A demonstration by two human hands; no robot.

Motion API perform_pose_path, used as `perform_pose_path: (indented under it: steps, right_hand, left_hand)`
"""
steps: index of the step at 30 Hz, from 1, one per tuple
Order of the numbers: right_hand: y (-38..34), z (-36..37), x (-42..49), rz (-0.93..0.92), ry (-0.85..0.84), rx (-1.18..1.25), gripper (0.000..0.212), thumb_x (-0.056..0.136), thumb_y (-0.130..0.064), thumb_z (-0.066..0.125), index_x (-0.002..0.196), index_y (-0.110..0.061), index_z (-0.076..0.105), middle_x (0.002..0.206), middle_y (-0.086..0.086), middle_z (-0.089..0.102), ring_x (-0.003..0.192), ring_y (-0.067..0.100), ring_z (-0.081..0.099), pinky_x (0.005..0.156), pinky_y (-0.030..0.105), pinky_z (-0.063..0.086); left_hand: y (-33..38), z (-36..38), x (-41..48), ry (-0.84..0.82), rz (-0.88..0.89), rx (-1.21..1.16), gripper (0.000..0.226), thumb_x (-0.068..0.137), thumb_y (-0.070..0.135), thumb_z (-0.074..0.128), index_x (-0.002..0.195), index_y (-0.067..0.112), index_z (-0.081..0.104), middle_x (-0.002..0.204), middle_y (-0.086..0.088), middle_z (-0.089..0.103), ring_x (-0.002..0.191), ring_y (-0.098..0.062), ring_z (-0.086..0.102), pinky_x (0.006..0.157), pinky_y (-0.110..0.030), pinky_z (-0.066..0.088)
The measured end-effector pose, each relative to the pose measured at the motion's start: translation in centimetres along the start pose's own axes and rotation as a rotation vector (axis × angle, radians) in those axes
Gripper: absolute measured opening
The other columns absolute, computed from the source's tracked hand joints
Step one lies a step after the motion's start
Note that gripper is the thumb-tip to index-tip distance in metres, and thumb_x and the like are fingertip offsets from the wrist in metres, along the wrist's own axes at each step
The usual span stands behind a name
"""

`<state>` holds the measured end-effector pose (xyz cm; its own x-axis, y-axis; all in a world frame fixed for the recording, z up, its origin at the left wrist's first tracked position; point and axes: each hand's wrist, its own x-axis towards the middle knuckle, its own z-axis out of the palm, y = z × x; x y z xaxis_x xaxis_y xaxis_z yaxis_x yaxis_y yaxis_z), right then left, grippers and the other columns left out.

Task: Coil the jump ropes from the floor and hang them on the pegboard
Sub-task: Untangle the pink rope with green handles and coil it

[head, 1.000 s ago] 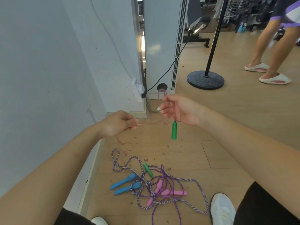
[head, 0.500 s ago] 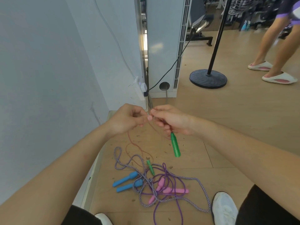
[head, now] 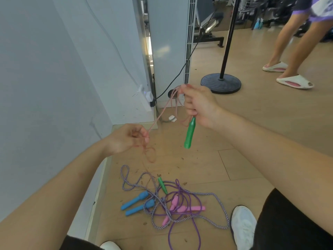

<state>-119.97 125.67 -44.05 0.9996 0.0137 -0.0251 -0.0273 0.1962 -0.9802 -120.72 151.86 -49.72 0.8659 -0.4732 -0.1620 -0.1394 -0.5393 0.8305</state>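
Observation:
My right hand (head: 199, 105) is raised and holds loops of a thin pink cord (head: 162, 112) at its fingertips, with a green handle (head: 190, 133) hanging below the palm. From there the cord slants down to my left hand (head: 128, 138), which pinches it; more cord dangles in a loop (head: 150, 155) toward the floor. The rope's second green handle (head: 162, 184) lies on the floor in a tangle. That tangle also holds a striped purple-white rope (head: 214, 194) with blue handles (head: 137, 203) and a purple rope (head: 194, 230) with pink handles (head: 191, 208).
A white wall (head: 45, 87) runs along the left. A white appliance (head: 167, 46) with a black cable stands ahead, and a black round stand base (head: 220, 83) sits to its right. Another person's legs in white slippers (head: 295, 83) are at far right. My white shoes (head: 243, 226) flank the pile.
My hands were together half a second ago. My right hand has risen with the cord loops and green handle, and my left hand has dropped, drawing a new length of cord taut between them.

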Motion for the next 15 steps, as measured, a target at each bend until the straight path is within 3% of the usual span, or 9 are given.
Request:
perform_pose_path:
  steps: [4, 8, 11, 15]
  right_hand:
    - [-0.2, -1.6, 1.8, 0.120, 0.232, 0.300, 0.018, 0.100, -0.016, 0.053, 0.085, -0.010, 0.061, 0.048, -0.009, 0.029, 0.037, 0.005, 0.019, 0.033, 0.020, 0.015]
    - [-0.2, -3.0, 2.8, 0.236, 0.481, 0.483, 0.022, 0.099, -0.015, 0.055, 0.078, -0.013, 0.060, 0.052, -0.007, 0.030, 0.035, 0.006, 0.018, 0.032, 0.020, 0.015]
    - [0.1, -3.8, 3.2, 0.307, 0.522, 0.512, 0.022, 0.100, -0.014, 0.050, 0.078, -0.014, 0.056, 0.055, -0.007, 0.025, 0.032, 0.007, 0.017, 0.028, 0.017, 0.015]
    - [0.9, -4.2, 3.6, 0.389, 0.387, 0.524, 0.031, 0.101, -0.016, 0.045, 0.070, -0.018, 0.045, 0.041, -0.008, 0.028, 0.029, 0.007, 0.021, 0.031, 0.019, 0.017]
  left_hand:
    - [-0.6, 0.0, 0.1, -0.066, -0.068, 0.089, 0.003, 0.085, 0.022, 0.068, 0.084, 0.022, 0.070, 0.089, 0.000, 0.076, 0.093, -0.019, 0.070, 0.102, -0.048, 0.049]
    - [-1.6, -0.6, -0.3, -0.109, -0.143, 0.247, 0.014, 0.091, 0.011, 0.068, 0.083, 0.021, 0.074, 0.090, 0.005, 0.077, 0.099, -0.013, 0.069, 0.106, -0.042, 0.046]
    - [-2.1, -1.4, -0.4, 0.079, -0.153, 0.036, 0.007, 0.093, 0.018, 0.069, 0.090, 0.013, 0.074, 0.090, -0.001, 0.077, 0.100, -0.022, 0.070, 0.104, -0.045, 0.050]
    - [-1.9, -2.2, -0.2, 0.332, -0.235, -0.391, 0.010, 0.095, 0.016, 0.066, 0.098, 0.007, 0.068, 0.083, -0.009, 0.068, 0.088, -0.028, 0.070, 0.095, -0.045, 0.056]
